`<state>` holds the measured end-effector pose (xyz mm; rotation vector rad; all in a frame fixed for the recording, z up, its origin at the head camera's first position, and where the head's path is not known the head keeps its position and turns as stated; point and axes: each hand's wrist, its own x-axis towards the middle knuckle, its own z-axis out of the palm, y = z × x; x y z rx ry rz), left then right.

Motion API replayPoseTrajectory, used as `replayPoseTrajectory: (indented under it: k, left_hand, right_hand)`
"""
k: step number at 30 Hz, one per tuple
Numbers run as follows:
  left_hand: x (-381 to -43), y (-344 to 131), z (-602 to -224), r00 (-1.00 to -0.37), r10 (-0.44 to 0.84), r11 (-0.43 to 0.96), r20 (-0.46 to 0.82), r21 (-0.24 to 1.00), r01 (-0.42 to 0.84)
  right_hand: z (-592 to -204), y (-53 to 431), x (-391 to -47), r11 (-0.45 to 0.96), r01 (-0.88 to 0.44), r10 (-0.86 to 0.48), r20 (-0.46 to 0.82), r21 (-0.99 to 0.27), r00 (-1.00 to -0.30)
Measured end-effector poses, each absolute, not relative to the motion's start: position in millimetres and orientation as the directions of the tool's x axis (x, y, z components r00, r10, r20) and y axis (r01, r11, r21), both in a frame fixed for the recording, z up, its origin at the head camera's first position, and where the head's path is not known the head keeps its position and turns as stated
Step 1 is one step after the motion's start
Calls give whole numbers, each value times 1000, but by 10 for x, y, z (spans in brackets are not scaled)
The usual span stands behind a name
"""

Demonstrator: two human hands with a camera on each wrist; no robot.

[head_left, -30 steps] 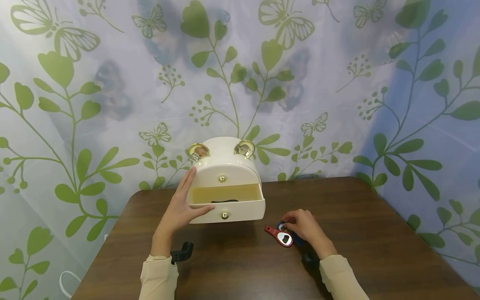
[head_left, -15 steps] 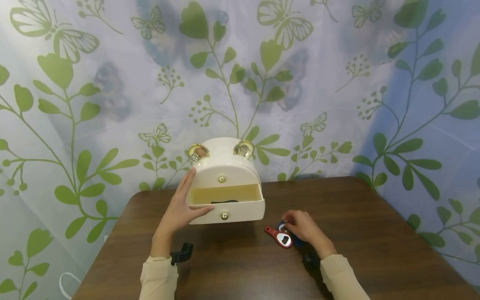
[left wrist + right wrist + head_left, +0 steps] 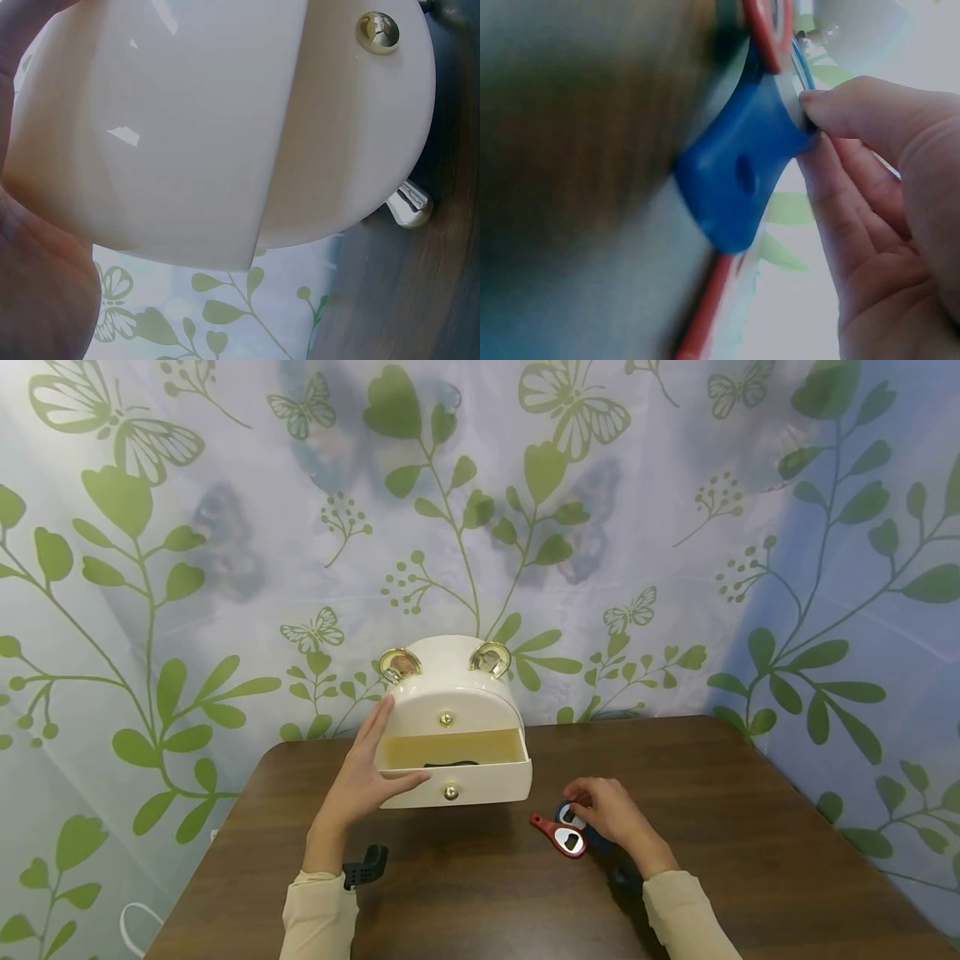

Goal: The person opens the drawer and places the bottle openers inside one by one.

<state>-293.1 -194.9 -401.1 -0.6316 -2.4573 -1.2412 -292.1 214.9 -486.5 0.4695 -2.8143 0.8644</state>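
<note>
A cream box with rounded top (image 3: 453,664) and gold ear-shaped trims stands at the back of the table. Its lower drawer (image 3: 491,783) is pulled out, and a thin dark item (image 3: 452,764) shows inside. My left hand (image 3: 360,785) rests along the box's left side with fingers extended, thumb across the drawer front. With thumb and fingertips, my right hand (image 3: 611,814) pinches the edge of a blue bottle opener (image 3: 739,161), low over the table. Close beside it is a red bottle opener (image 3: 560,836); my fingers hide part of the blue one.
The brown wooden table (image 3: 480,902) extends around the box and both hands. Behind it hangs a leaf-and-butterfly patterned curtain (image 3: 480,527). A gold knob (image 3: 446,719) sits on the closed upper drawer. A white cable (image 3: 135,927) shows beyond the left table edge.
A little more of the blue bottle opener's silver face shows beneath my right fingers. My left hand, the box and the red opener have stayed put.
</note>
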Motion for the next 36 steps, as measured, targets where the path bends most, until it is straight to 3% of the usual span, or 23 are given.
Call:
replayPoseTrajectory:
  k: [16,24,36]
  left_hand:
    - [-2925,-1939,-4015,-855,244,525,458,679,513]
    - [-2932,-1947,-4011,-854,243,531,460,674,514]
    - [-2934,-1948,-4014,-857,243,518,454,686,511]
  right_hand:
    - [-4592,2106,-2860,743,-430,-222,417,-513,-882]
    - [-4422,2023,-2797,680,-529,-190,574,-508,-797]
    - [-4145,1947,-2661,674,-536,-137,626,-509,-767]
